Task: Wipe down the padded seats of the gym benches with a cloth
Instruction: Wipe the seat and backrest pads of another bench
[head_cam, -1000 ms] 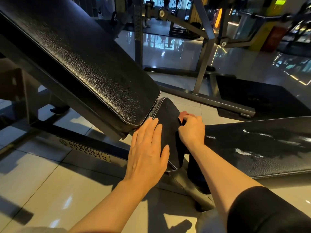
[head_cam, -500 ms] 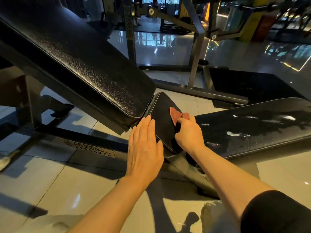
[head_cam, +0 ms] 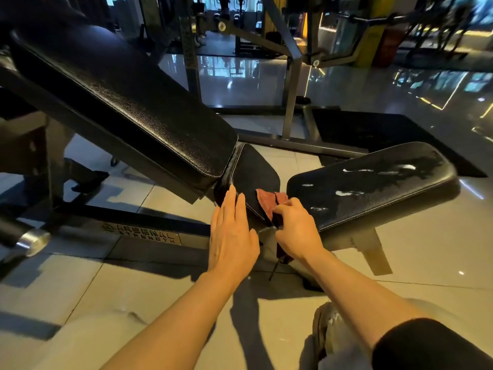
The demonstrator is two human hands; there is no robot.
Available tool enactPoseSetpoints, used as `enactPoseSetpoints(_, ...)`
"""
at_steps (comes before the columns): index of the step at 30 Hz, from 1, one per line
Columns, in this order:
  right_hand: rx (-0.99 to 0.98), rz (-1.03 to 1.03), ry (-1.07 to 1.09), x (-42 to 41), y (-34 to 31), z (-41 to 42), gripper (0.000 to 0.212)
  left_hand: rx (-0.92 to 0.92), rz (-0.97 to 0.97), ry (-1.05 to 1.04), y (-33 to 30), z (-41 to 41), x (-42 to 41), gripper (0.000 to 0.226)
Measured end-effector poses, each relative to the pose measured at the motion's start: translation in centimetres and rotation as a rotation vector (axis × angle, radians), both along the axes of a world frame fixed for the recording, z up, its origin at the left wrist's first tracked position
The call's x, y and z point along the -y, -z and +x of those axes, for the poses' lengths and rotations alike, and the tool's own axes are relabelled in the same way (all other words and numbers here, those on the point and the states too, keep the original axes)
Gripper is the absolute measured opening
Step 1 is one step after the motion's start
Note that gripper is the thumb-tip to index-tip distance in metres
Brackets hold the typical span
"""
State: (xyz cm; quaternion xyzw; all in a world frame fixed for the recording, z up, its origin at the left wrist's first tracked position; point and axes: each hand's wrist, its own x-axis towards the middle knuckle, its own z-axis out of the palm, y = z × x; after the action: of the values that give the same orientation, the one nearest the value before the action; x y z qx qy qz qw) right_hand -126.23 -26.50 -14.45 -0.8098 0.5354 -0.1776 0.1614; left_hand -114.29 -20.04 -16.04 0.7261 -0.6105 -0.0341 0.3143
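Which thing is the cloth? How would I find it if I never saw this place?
Find the long slanted black backrest on the left and follow it down to the small black seat pad at its low end. On that pad's near edge the right hand grips the cloth, the only reddish thing among black pads.

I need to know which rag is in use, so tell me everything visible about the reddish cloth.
The reddish-brown cloth looks like soft, fuzzy fabric, folded or bunched. The right hand grips it; its upper part lies on the small black padded seat, and a darker end hangs below the hand. The flat left hand is beside it, apart.
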Motion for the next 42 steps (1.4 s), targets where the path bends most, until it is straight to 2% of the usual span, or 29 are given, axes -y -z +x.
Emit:
enactPoseSetpoints(5, 0.067, -0.154, 0.114, -0.8, -2.1, -2.8, 0.050, -0.037, -0.077, 0.180, -1.4, -3.4, 0.2, 0.068)
enactPoseSetpoints(9, 0.022, -0.346, 0.231, -0.1, -5.3, -5.6, 0.049, -0.057, -0.107, 0.298, -1.9, -5.7, 1.3, 0.067)
enactPoseSetpoints(15, -0.288, -0.551, 0.362, 1.6, -6.9, -10.3, 0.042, -0.204, -0.120, 0.407, -3.0, -9.7, 4.1, 0.058)
enactPoseSetpoints(18, -0.591, -0.488, 0.409, 2.9, -6.6, -12.5, 0.044, -0.293, -0.122, 0.456, -2.8, -11.8, 5.4, 0.054)
enactPoseSetpoints(23, -0.788, -0.462, 0.380, 4.8, -5.3, -12.8, 0.042, -0.388, -0.084, 0.428, -0.7, -12.9, 7.2, 0.047)
enactPoseSetpoints(25, -0.819, -0.395, 0.427, 6.2, -5.4, -12.8, 0.048, -0.383, -0.092, 0.367, -0.3, -12.8, 8.3, 0.045)
enactPoseSetpoints(31, -0.844, -0.398, 0.493, 12.1, -6.3, -15.1, 0.060, -0.415, -0.112, 0.326, -0.7, -12.2, 12.0, 0.050)
enactPoseSetpoints(37, -0.901, -0.424, 0.516, 18.0, -6.5, -15.1, 0.049, -0.311, -0.111, 0.399, 0.0, -10.9, 13.9, 0.064)
enactPoseSetpoints(42, -0.946, -0.455, 0.458, 18.6, -6.4, -15.2, 0.041, -0.292, -0.091, 0.418, 2.2, -10.7, 12.4, 0.066)
